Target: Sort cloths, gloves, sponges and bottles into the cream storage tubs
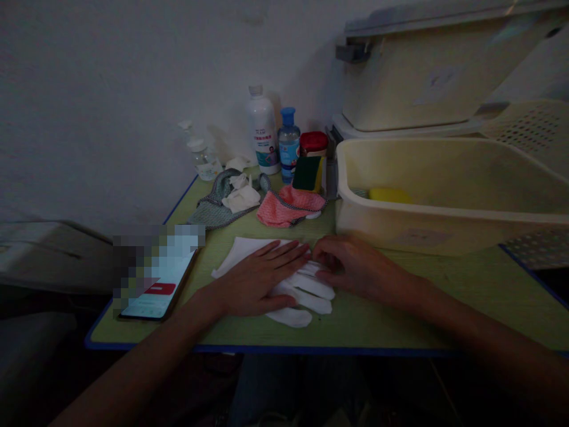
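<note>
A white glove [293, 318] lies on the table with its fingers toward the right and its cuff toward the left. My left hand [262, 276] rests flat across it, fingers stretched out and pointing right, covering the middle of the glove. At the glove's finger end, my right hand [349, 267] is curled, thumb and fingers pinched at one of the upper glove fingers. The exact grip is partly hidden by my own fingers.
A phone [162, 279] lies at the left. Behind the glove are a grey cloth [208, 210], crumpled tissue [242, 196], a pink cloth [284, 207], a sponge [306, 173], a white bottle [262, 133] and a blue bottle [288, 145]. A cream bin [413, 228] stands right.
</note>
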Demonstrator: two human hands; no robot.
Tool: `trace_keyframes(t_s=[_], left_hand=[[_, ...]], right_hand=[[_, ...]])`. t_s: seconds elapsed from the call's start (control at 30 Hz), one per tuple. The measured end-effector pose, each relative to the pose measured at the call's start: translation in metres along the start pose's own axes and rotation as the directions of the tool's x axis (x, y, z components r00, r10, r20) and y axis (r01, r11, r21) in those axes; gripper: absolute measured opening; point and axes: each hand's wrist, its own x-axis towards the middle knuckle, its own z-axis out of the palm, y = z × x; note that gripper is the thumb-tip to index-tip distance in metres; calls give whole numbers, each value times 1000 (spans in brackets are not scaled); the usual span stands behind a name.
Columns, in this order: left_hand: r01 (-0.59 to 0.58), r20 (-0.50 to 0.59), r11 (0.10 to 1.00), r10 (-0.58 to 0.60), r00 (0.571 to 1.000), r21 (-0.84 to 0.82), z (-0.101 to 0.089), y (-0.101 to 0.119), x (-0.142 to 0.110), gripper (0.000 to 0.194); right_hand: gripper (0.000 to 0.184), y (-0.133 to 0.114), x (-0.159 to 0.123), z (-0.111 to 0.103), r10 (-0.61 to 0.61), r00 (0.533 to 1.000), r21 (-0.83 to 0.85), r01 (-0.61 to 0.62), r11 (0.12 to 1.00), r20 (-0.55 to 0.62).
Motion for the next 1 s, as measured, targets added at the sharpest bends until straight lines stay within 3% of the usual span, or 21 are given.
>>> trace_keyframes(t_s=[0.3, 0.6, 0.77, 1.0], left_hand=[[81, 0, 996, -81, 997, -47, 1, 0, -1, 88], [92, -16, 992, -94, 995, -92, 0, 1, -1, 91], [51, -58, 994, -57, 997, -100, 3, -3, -3, 87], [28, -114, 995, -39, 993, -95, 1, -2, -6, 72]], right_hand=[[9, 5, -1, 10, 103, 992, 26, -105, 994, 69], [13, 6, 1, 11, 24, 999, 230, -15, 973, -37], [11, 7, 2, 9, 31, 992, 271, 2, 963, -119], [12, 8, 2, 11, 14, 994, 239, 12, 971, -107]])
